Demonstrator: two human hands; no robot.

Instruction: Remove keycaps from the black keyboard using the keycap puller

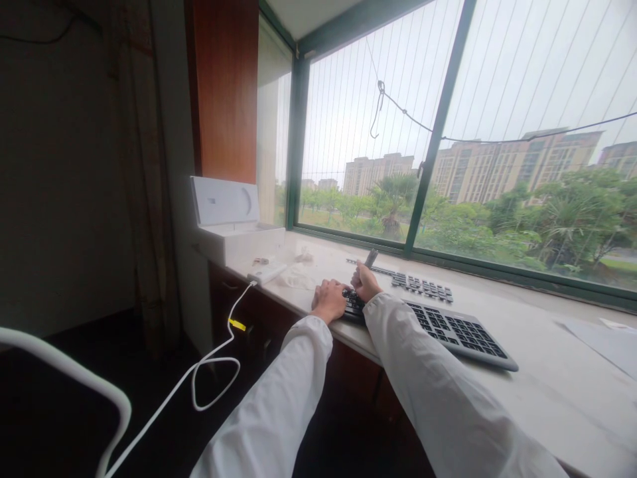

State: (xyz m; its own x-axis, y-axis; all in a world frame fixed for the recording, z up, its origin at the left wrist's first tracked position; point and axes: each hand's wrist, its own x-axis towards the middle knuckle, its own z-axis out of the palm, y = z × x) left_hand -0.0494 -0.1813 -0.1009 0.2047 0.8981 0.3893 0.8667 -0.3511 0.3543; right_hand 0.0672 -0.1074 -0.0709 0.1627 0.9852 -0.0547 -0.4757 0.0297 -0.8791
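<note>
A dark grey keyboard (460, 335) lies along the front edge of the table, with bare dark key positions showing over much of it. My left hand (329, 300) is closed over its left end, fingers curled onto the keys. Just above that end, my right hand (365, 282) makes a fist around a slim dark tool handle (371, 257) that points up and away. The tool's lower end is hidden by the hand, so its kind does not show. Behind the keyboard, loose black keycaps (423, 287) are laid out in rows.
An open white box (233, 244) stands at the table's left end. Beside it are a white power strip (267, 273) and crumpled clear plastic (297, 277). A white cable (202, 362) hangs off the front edge. White paper (604, 342) lies at the right. A window runs behind.
</note>
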